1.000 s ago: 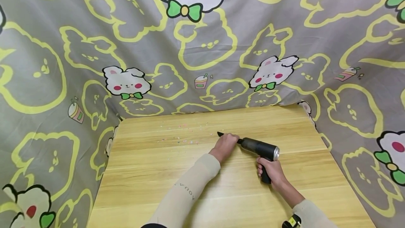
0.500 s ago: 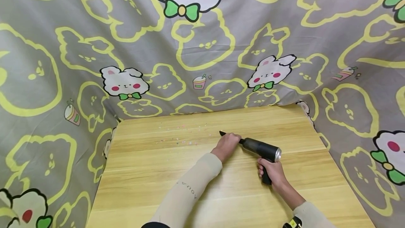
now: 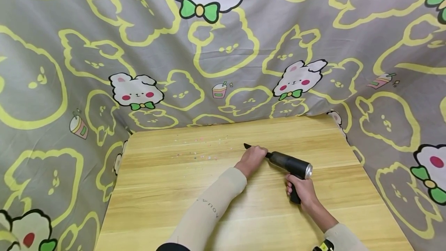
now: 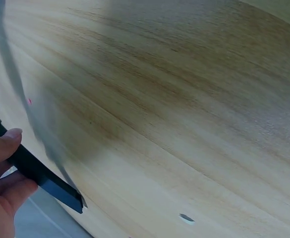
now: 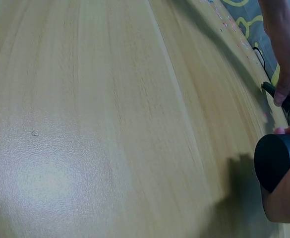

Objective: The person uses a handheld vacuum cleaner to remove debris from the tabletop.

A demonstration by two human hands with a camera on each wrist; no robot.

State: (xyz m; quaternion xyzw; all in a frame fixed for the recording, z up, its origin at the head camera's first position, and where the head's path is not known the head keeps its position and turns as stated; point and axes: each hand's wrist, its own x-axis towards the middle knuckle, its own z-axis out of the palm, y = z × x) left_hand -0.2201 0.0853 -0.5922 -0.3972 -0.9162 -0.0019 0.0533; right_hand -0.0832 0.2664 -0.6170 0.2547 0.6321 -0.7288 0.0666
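A black handheld vacuum cleaner (image 3: 290, 165) with a silver end cap is held above the wooden table. My right hand (image 3: 302, 189) grips its handle, fingers curled round it. My left hand (image 3: 251, 160) holds the narrow black nozzle (image 4: 48, 181) between thumb and fingers. In the left wrist view the slanted nozzle tip is close to the tabletop; whether it touches, I cannot tell. Small coloured paper scraps (image 3: 209, 158) lie scattered left of the nozzle. One pale scrap (image 4: 187, 218) lies near the tip in the left wrist view.
The wooden table (image 3: 156, 204) reaches back to a grey curtain (image 3: 195, 57) printed with yellow outlines and white rabbits. Curtain also hangs along the left and right sides. More tiny scraps (image 5: 226, 22) show near the table's edge in the right wrist view.
Both hands and the vacuum cleaner have shifted slightly to the right, the nozzle tip moving away from the main scatter of scraps. Both holds are unchanged.
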